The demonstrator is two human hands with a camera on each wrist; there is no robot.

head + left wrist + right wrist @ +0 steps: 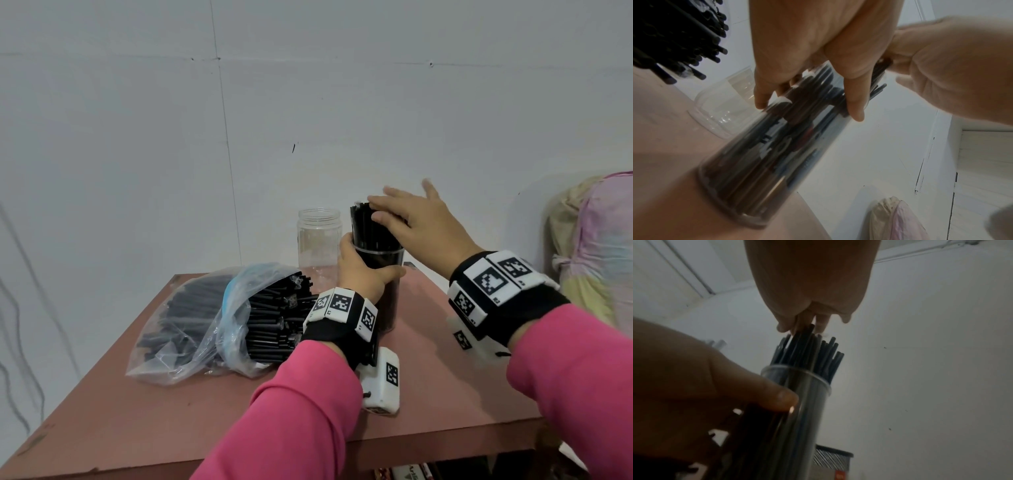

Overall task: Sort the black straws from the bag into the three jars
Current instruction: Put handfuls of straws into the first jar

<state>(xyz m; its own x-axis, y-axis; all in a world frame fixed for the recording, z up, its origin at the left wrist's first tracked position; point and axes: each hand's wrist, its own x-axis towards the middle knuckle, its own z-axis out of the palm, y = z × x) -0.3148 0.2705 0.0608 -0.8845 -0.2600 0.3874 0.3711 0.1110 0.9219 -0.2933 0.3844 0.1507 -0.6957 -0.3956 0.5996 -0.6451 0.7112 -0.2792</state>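
A tall clear jar (390, 305) packed with black straws (366, 229) stands upright near the back of the reddish table (171, 411). My left hand (359, 274) grips this jar just under its rim, thumb in front and fingers behind. My right hand (411, 216) lies flat on the straw tops with straight fingers. From the right wrist, the fingertips (783, 327) touch the tallest straws (809, 353). An empty clear jar (318, 240) stands just left of the full one. A clear plastic bag (205, 318) of black straws lies on its side at the left. No third jar is in view.
A white wall stands close behind the jars. A pale bundle of cloth (596, 246) sits off the table's right side. A dark mesh basket (832, 457) shows low behind the jar in the right wrist view. The table's front edge (376, 452) runs under my forearms.
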